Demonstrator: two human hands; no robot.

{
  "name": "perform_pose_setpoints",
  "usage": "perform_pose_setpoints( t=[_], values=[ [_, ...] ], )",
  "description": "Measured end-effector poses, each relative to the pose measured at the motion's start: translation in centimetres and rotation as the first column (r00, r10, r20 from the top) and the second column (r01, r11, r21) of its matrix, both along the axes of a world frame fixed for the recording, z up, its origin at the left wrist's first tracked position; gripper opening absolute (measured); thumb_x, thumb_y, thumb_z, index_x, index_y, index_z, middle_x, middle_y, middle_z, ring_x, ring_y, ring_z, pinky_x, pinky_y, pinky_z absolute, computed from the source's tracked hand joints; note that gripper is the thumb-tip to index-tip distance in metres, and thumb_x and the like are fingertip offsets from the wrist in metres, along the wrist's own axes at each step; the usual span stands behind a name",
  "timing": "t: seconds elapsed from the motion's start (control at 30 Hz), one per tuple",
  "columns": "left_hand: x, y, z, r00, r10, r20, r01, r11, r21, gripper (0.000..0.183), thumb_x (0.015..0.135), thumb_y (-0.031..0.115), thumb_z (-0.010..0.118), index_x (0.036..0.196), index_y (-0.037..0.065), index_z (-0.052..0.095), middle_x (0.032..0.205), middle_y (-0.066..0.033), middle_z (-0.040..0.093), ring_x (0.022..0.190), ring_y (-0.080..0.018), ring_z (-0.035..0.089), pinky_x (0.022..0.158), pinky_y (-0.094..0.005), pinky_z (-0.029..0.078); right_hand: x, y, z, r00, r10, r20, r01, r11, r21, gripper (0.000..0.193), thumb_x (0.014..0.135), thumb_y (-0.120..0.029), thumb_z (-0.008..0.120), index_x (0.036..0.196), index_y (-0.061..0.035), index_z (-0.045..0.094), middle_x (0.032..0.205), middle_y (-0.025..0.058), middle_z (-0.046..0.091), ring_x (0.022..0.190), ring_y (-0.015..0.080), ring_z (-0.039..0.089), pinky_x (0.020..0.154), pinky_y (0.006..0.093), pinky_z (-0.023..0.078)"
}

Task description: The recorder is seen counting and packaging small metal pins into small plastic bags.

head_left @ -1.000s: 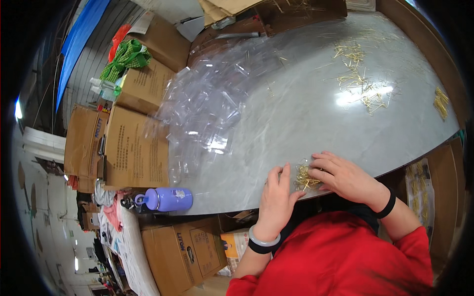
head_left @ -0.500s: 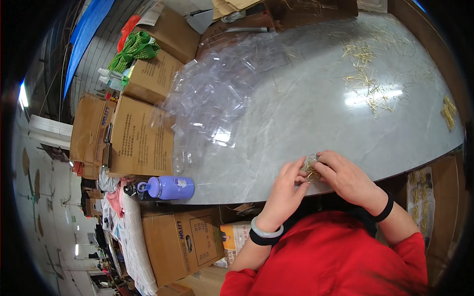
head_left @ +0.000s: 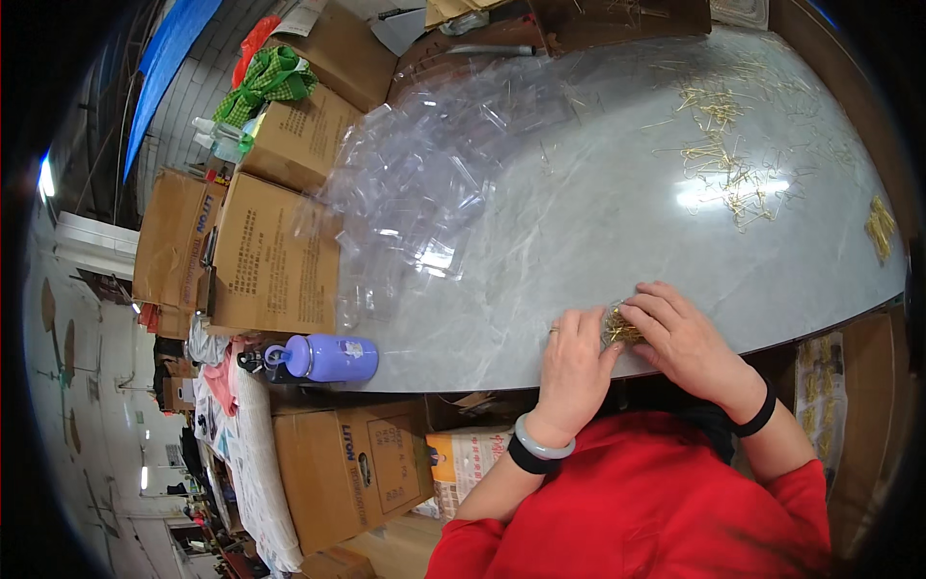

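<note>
In the head view, you have a grey tabletop (head_left: 540,261) with cartons (head_left: 275,265) and a purple bottle (head_left: 333,358) at its left. Clear plastic pieces (head_left: 415,183) spread over the left half; gold wires (head_left: 716,111) lie scattered at the far right, and another bundle (head_left: 880,230) sits by the right rim.

The gold clump (head_left: 622,328) is at the near edge, between your two hands. Your left hand (head_left: 577,362) has its bent fingers against the clump's left side; your right hand (head_left: 680,338) curls over its right. Your fingers hide too much to tell how firmly either hand grips.

The clump looks light, its wires thin, stiff and probably slippery, likely to snag one another. It would be best held from both sides, with gentle, even finger pressure.
</note>
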State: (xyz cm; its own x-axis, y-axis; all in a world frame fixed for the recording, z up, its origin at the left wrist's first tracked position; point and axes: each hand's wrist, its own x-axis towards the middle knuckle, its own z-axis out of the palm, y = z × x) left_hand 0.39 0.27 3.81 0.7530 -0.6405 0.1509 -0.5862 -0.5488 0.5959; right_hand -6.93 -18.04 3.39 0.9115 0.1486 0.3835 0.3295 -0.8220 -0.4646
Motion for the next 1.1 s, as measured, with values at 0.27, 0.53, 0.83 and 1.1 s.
perform_pose_setpoints(
  t=[0.27, 0.53, 0.83, 1.1],
  values=[
    [2.2, 1.4, 0.9, 0.97, -0.196, -0.142, 0.196, 0.98, -0.018, 0.047, 0.08, 0.004, 0.077, 0.124, 0.001, 0.059, 0.115, -0.0174, 0.054, 0.112, -0.0387, 0.054, 0.094, -0.0442, 0.047, -0.1, -1.2, 0.5, 0.988, 0.125, -0.094, -0.119, 0.99, 0.07, 0.05, 0.076, -0.01, 0.078, 0.121, 0.0001, 0.057, 0.129, 0.0155, 0.056, 0.127, 0.0375, 0.051, 0.108, 0.0446, 0.045],
    [2.0, 0.8, 0.7, 0.957, -0.24, -0.164, 0.236, 0.971, -0.04, 0.04, 0.083, -0.006, 0.066, 0.123, 0.0, 0.059, 0.112, -0.0177, 0.054, 0.105, -0.0363, 0.058, 0.085, -0.0413, 0.051, 0.0, -1.1, 0.6, 0.983, 0.172, -0.059, -0.171, 0.985, 0.017, 0.057, 0.077, -0.02, 0.08, 0.123, -0.0007, 0.054, 0.134, 0.0167, 0.054, 0.129, 0.0364, 0.051, 0.115, 0.0456, 0.041],
    [1.0, 0.8, 2.4, 0.961, -0.253, -0.112, 0.261, 0.964, 0.054, 0.073, 0.078, 0.002, 0.07, 0.145, -0.004, 0.042, 0.137, -0.0203, 0.049, 0.127, -0.0393, 0.047, 0.111, -0.0457, 0.038, -0.5, -1.1, -0.4, 0.997, 0.059, -0.053, -0.058, 0.998, 0.009, 0.055, 0.079, -0.012, 0.077, 0.127, 0.0006, 0.052, 0.131, 0.0192, 0.054, 0.127, 0.0387, 0.052, 0.111, 0.0448, 0.044],
    [1.1, -0.5, -0.2, 0.931, -0.364, 0.023, 0.364, 0.931, 0.017, 0.08, 0.079, 0.012, 0.078, 0.147, -0.003, 0.038, 0.145, -0.0234, 0.042, 0.141, -0.0473, 0.033, 0.118, -0.0557, 0.028, -2.3, -1.6, 0.4, 0.996, 0.031, -0.088, 0.008, 0.913, 0.409, 0.064, 0.088, -0.005, 0.067, 0.144, 0.0034, 0.038, 0.145, 0.0253, 0.043, 0.134, 0.0433, 0.046, 0.114, 0.0446, 0.039]
  ],
)
